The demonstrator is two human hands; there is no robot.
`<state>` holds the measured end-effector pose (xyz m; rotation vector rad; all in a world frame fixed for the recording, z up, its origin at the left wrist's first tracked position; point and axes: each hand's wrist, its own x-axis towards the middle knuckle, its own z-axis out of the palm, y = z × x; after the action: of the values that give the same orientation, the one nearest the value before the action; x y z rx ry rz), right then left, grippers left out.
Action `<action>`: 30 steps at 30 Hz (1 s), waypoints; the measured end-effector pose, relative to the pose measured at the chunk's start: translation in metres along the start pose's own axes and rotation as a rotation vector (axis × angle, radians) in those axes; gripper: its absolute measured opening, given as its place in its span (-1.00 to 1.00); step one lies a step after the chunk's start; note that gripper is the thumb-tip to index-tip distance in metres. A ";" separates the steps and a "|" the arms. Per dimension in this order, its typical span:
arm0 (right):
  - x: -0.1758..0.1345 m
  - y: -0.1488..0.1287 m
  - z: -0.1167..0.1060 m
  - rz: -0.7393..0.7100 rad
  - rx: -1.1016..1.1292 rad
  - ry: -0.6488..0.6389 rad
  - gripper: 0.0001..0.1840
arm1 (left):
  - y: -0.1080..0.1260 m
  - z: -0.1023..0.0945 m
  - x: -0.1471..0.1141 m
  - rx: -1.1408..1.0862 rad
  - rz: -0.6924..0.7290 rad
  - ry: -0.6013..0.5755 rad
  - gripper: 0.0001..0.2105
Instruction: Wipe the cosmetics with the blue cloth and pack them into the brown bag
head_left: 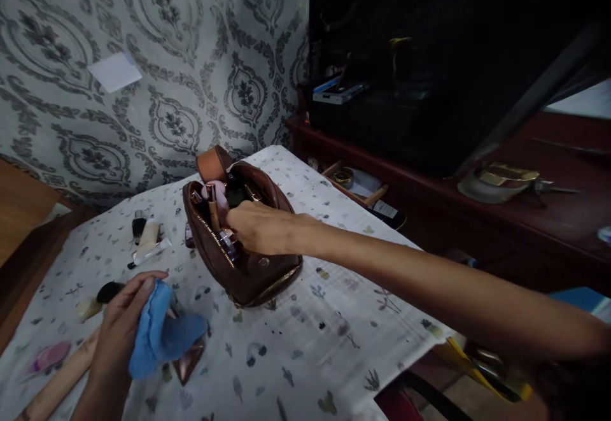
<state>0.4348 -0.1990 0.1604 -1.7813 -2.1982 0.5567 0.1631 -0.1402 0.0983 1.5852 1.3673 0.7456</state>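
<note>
My left hand (125, 319), at the lower left, is closed on a blue cloth (155, 335) that hangs in folds from the fingers. A shiny rose-gold pointed item (189, 362) shows partly from under the cloth. My right hand (260, 227) reaches into an unzipped brown leather bag (214, 262); its fingertips are hidden inside, so I cannot see what they touch. Around that hand in the bag are a pink item (216, 192), a tan tube (214, 215) and small shiny containers (227, 242).
Left of the bag lie a cream tube (149, 233), a white tube (151, 251) and small dark items. A pink round item (51, 356) and a long tan strip (62, 376) are at the lower left. A dark screen (429, 77) and an open drawer (356, 182) stand right of the patterned tablecloth (286, 357).
</note>
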 end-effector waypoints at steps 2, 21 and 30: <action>0.009 -0.001 0.004 0.048 0.001 -0.046 -0.54 | -0.004 0.004 0.000 -0.043 -0.016 -0.005 -0.65; 0.036 0.012 0.019 0.033 0.107 0.006 -0.72 | 0.071 0.027 0.009 0.593 0.944 -0.073 -0.69; 0.031 0.012 0.019 0.073 0.061 -0.053 -0.73 | 0.080 0.032 0.019 0.910 1.208 -0.172 -0.70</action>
<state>0.4307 -0.1694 0.1371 -1.8418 -2.1326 0.6875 0.2301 -0.1287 0.1546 3.1814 0.4539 0.6014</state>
